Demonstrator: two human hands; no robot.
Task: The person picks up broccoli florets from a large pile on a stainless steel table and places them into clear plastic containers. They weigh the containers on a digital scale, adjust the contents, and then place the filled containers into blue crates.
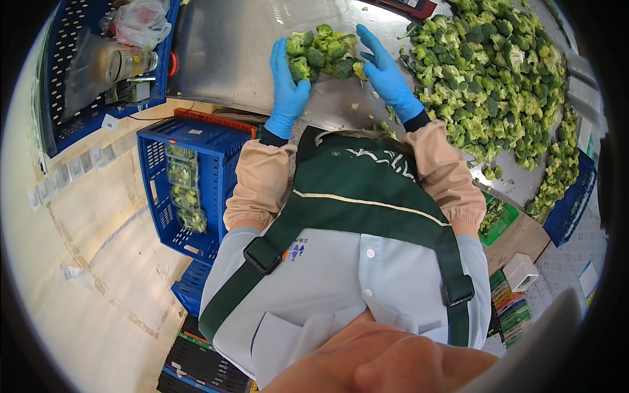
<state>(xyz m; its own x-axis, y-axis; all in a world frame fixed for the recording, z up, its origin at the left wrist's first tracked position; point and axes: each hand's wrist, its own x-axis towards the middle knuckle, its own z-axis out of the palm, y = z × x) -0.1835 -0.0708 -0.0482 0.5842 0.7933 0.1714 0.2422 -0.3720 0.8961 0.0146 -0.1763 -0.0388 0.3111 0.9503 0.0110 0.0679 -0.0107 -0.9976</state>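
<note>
A compact heap of broccoli florets [325,53] lies between my two blue-gloved hands at the metal table. Beyond it spreads clear ridged plastic [295,12], apparently the lid of a see-through box; the box's base is hard to make out under the florets. My left hand [288,86] cups the heap's left side, fingers pointing away and thumb on the near side. At the right side, my right hand [388,76] has its index finger raised and its thumb against a yellowish floret [360,71]. Whether it grips that floret is unclear.
A large pile of loose broccoli [491,83] covers the table's right side. A red-edged device [410,7] sits at the far edge. Left of me, a blue crate [147,137] holds several clear boxes of broccoli [185,189]; another blue crate [105,128] holds a jar [130,65] and plastic bags.
</note>
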